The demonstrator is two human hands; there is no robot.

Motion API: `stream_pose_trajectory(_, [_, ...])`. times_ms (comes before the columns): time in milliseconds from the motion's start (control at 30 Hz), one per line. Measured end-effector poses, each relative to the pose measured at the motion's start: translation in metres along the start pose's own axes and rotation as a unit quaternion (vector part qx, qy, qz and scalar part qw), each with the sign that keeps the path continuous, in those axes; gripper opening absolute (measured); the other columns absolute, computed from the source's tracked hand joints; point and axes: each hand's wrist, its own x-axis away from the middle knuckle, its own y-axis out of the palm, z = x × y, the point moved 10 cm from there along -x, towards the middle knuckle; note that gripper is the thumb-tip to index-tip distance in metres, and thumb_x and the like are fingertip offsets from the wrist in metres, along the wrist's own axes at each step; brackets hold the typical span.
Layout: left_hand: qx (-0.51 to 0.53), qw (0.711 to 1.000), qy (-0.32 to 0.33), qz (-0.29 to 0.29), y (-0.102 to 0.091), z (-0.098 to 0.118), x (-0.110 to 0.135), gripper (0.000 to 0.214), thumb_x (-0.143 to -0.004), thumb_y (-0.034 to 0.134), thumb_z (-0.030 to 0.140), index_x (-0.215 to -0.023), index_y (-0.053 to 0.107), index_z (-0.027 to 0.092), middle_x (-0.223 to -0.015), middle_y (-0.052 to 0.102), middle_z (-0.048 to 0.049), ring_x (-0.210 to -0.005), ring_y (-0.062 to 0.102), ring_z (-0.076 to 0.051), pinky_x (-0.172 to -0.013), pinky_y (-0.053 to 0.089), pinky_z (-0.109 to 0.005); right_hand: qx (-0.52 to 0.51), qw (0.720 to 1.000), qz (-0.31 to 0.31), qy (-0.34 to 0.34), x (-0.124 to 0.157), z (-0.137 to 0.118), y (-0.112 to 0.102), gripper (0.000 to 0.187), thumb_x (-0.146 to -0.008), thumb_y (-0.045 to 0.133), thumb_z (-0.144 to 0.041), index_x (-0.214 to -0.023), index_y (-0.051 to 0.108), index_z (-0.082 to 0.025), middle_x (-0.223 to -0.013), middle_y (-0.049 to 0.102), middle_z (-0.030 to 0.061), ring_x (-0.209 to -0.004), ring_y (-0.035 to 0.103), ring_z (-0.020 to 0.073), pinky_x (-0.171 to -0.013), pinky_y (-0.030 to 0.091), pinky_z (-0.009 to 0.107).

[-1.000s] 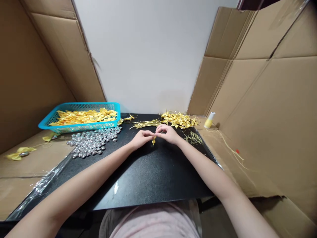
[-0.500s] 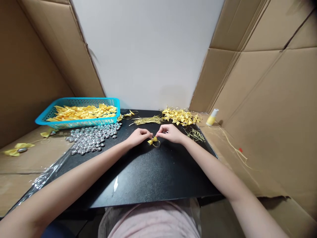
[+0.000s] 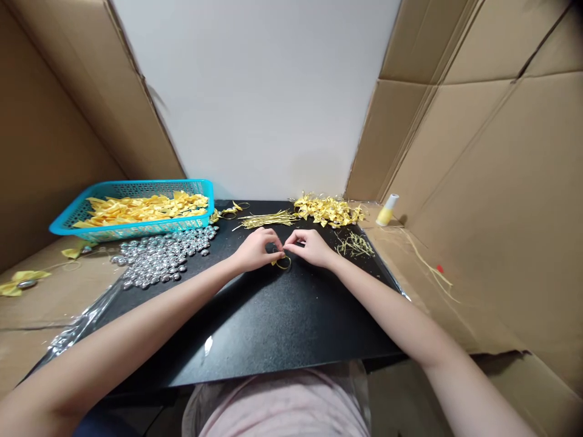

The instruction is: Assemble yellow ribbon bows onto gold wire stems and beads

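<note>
Pinching a small yellow bow (image 3: 282, 261) btw closed fingertips, the left hand (image 3: 255, 250) and right hand (image 3: 310, 247) are meeting just over the far-middle part of the black board (image 3: 273, 331). Both are gripping it from opposite sides, thumbs & forefingers shut tight.

Judging by the grip, the step is going best w/ one hand pinning the knot while the other is working the gold strand snug. Short pulls are helping; the bow is tiny and slipping easily.

Most of the bow is hiding under the fingers, so its long axis is only looking like it's running left-right, hand to hand; can't say for sure. Its gold loop is hanging out toward the person, touching the board.

Silver beads (image 3: 159, 258) are lying on the board's left edge, w/ a blue basket (image 3: 132, 189) sitting just beyond that edge. Gold sticks (image 3: 266, 220) & a heap of bows (image 3: 328, 211) are lying along the board's far edge.
</note>
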Motion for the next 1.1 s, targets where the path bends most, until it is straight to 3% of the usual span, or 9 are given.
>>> stream_pose_trajectory(200, [0.040,0.998,-0.010,-0.054,0.014,-0.017,0.003,0.024,-0.078,0.064,0.043,-0.075,0.073,0.020,-0.079,0.067,-0.0033,-0.078,0.060,-0.017,-0.076,0.043,-0.029,-0.011,1.000,0.021,-0.002,0.003,0.003,-0.007,0.008,-0.075,0.066,-0.019,-0.069,0.066,-0.015,-0.071,0.069,0.0019,-0.068,0.062,0.0131,-0.069,0.046,0.026])
stream_pose_trajectory(533, [0.026,0.995,0.012,-0.099,0.013,-0.012,-0.008,0.018,-0.075,0.065,0.038,-0.072,0.074,0.022,-0.077,0.069,-0.0028,-0.075,0.061,-0.017,-0.073,0.044,-0.027,-0.033,0.998,0.056,0.020,0.006,0.013,-0.020,0.010,-0.075,0.067,-0.023,-0.070,0.065,-0.015,-0.072,0.069,0.0032,-0.067,0.061,0.0135,-0.070,0.049,0.029])
stream_pose_trajectory(600, [0.044,0.994,0.006,-0.099,0.014,-0.016,-0.006,0.020,-0.075,0.065,0.038,-0.072,0.074,0.021,-0.077,0.067,-0.0031,-0.071,0.061,-0.016,-0.069,0.044,-0.026,-0.075,0.995,0.048,0.033,0.006,0.017,-0.018,0.011,-0.075,0.067,-0.024,-0.070,0.062,-0.015,-0.078,0.071,0.0048,-0.068,0.063,0.0131,-0.069,0.050,0.029])
stream_pose_trajectory(733, [0.060,0.992,-0.003,-0.110,0.017,-0.022,0.000,0.022,-0.078,0.063,0.038,-0.075,0.073,0.019,-0.079,0.065,-0.0037,-0.064,0.059,-0.013,-0.061,0.043,-0.023,-0.252,0.965,0.002,0.078,0.006,0.024,0.001,0.022,-0.075,0.069,-0.030,-0.071,0.053,-0.016,-0.098,0.072,0.0102,-0.070,0.069,0.0129,-0.064,0.053,0.026])
stream_pose_trajectory(867, [0.040,0.994,0.016,-0.104,0.017,-0.019,0.001,0.025,-0.079,0.062,0.039,-0.072,0.071,0.017,-0.075,0.062,-0.0032,-0.060,0.055,-0.011,-0.058,0.040,-0.021,-0.375,0.919,-0.028,0.118,0.009,0.024,0.022,0.036,-0.068,0.076,-0.041,-0.072,0.049,-0.017,-0.088,0.075,0.0079,-0.072,0.072,0.0148,-0.064,0.055,0.025])
stream_pose_trajectory(967, [0.027,0.995,0.031,-0.089,0.016,-0.016,0.001,0.030,-0.081,0.059,0.040,-0.065,0.067,0.016,-0.071,0.060,-0.0022,-0.057,0.051,-0.010,-0.056,0.037,-0.021,-0.408,0.903,-0.006,0.135,0.011,0.026,0.027,0.041,-0.059,0.081,-0.044,-0.071,0.054,-0.016,-0.077,0.075,0.0046,-0.072,0.072,0.0151,-0.070,0.056,0.027])
stream_pose_trajectory(1100, [0.017,0.997,0.033,-0.075,0.015,-0.015,0.002,0.031,-0.083,0.056,0.040,-0.066,0.066,0.016,-0.070,0.060,-0.0028,-0.058,0.052,-0.011,-0.057,0.037,-0.021,-0.405,0.902,0.040,0.144,0.014,0.030,0.029,0.041,-0.048,0.087,-0.037,-0.073,0.064,-0.015,-0.080,0.076,0.0042,-0.079,0.072,0.0171,-0.079,0.057,0.032])
